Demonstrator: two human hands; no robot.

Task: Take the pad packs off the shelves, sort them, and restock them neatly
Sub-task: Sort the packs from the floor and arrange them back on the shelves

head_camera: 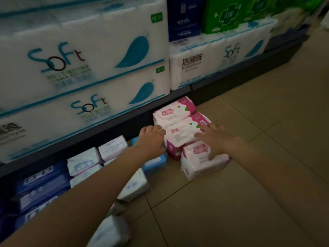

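Several pink-and-white pad packs lie piled on the tiled floor at the foot of the shelf. My left hand curls round the left edge of the middle pink pack. My right hand lies with fingers spread across that pack's right side and over a front pink pack. A light-blue pack sits under my left wrist. White and lilac packs and dark-blue packs are lined up on the floor to the left.
Big white "Soft" tissue bundles fill the lowest shelf above the packs, with blue and green boxes further right. The dark shelf base runs diagonally. Beige floor tiles spread to the right and front.
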